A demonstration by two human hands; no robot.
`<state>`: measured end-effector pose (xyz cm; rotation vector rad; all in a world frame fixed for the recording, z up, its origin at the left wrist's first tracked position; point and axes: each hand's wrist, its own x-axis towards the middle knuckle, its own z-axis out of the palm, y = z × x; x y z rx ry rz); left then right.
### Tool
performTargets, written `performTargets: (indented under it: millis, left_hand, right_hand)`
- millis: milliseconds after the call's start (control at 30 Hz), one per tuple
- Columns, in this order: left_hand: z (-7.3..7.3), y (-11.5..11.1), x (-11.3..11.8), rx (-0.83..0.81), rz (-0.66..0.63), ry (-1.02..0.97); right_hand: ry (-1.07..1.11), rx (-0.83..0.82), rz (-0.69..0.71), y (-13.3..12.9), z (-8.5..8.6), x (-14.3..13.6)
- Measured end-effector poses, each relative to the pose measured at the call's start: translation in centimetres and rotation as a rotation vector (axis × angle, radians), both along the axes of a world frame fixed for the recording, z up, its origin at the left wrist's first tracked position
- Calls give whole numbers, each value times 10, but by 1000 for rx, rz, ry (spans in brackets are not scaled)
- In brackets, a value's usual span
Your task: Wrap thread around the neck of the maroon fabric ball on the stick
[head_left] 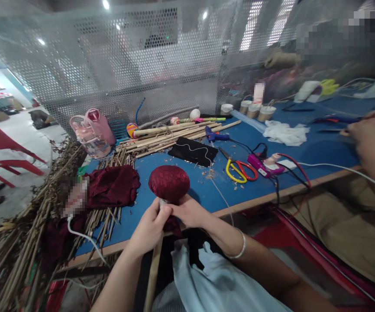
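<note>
A rounded dark red fabric-covered head (169, 183) sits on top of a wooden stick (153, 273) near the table's front edge. My left hand (151, 223) is closed round the neck just under the head, thumb on top. From the other side my right hand (189, 211) grips the gathered cloth at the same neck, its fingers mostly hidden behind it. Both thumbs meet there. A loose end of red cloth hangs below my hands. The stick runs down towards my lap.
Dark red cloth (114, 185) and dry stalks (21, 234) lie left. Scissors (241, 170), a blue glue gun (216, 135), a black cloth (193, 151) and wooden sticks (174, 138) lie beyond. Another person's hands (374, 128) are at the right; cables cross the table edge.
</note>
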<state>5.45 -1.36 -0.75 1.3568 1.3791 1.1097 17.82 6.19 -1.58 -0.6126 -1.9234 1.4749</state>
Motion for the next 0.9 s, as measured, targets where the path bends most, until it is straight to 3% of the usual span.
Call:
performTargets:
  millis: [100, 200, 367, 533, 600, 700, 733, 833, 900]
  left_hand:
    - [-4, -8, 1, -126, -57, -83]
    - [-12, -9, 2, -209, -2, -91]
    - [-21, -1, 6, 39, 246, 154]
    - [-17, 0, 12, 59, 298, 194]
    - [-8, -4, 8, 54, 220, 155]
    - [8, -6, -12, -16, -73, 106]
    - [13, -4, -19, -44, -115, 116]
    - [15, 9, -33, 33, 191, -9]
    - [9, 19, -27, 28, 217, -105]
  right_hand:
    - [-19, -50, -34, 0, -3, 1]
    - [-26, -51, -27, 0, -7, -2]
    - [-201, 24, -36, -8, -11, -6]
    - [-316, 90, -101, -19, -13, -6]
    - [-271, 56, -90, -19, -13, -6]
    - [-189, -50, -76, -18, -15, -7]
    - [-166, -85, -62, -18, -15, -7]
    - [-126, -129, 18, -19, -15, -10]
    - [-101, -128, 44, -19, -14, -12]
